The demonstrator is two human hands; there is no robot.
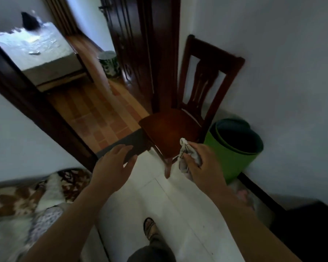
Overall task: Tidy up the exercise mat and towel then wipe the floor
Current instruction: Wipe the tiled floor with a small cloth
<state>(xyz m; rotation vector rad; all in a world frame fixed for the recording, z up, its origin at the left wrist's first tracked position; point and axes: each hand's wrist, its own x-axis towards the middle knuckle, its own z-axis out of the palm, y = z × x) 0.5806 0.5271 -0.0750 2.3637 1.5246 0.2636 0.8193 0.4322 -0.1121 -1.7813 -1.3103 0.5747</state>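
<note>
The towel (186,149) is gripped bunched in the right hand (204,165), the left hand (113,164) is held slack and empty, and the rolled mat (233,150), stood beside the chair (169,127), could be toppled if brushed.

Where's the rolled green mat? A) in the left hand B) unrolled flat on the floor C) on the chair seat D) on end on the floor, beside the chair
D: the mat stands upright on the floor beside the chair, by the wall.

Green mat (226,157) rolled upright, towel (184,147) crumpled
</note>
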